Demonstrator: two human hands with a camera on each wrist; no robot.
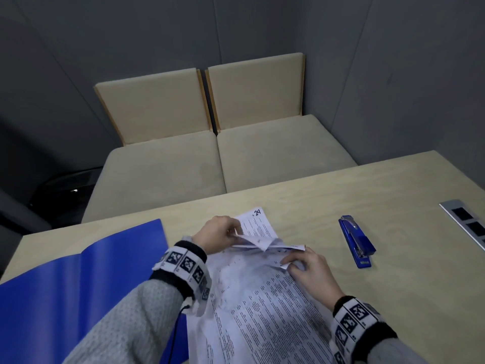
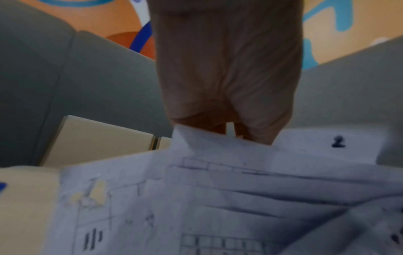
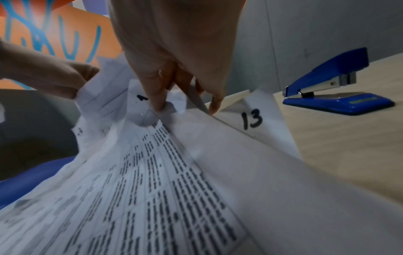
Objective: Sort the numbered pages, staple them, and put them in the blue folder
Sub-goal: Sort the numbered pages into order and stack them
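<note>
A stack of printed pages (image 1: 262, 298) with hand-written numbers lies on the table in front of me, its far corners lifted. My left hand (image 1: 223, 236) pinches raised page corners (image 2: 218, 143) at the stack's far end. My right hand (image 1: 304, 266) pinches other corners (image 3: 165, 107) just to the right. A page marked 24 (image 1: 258, 222) sticks out beyond the hands; in the right wrist view a page marked 13 (image 3: 251, 119) shows. The open blue folder (image 1: 65, 285) lies to the left. A blue stapler (image 1: 357, 241) sits shut on the table to the right.
A metal socket panel (image 1: 467, 222) is set into the wooden table (image 1: 406, 298) at the far right. Two beige cushioned seats (image 1: 223, 158) stand behind the table's far edge, with grey walls around.
</note>
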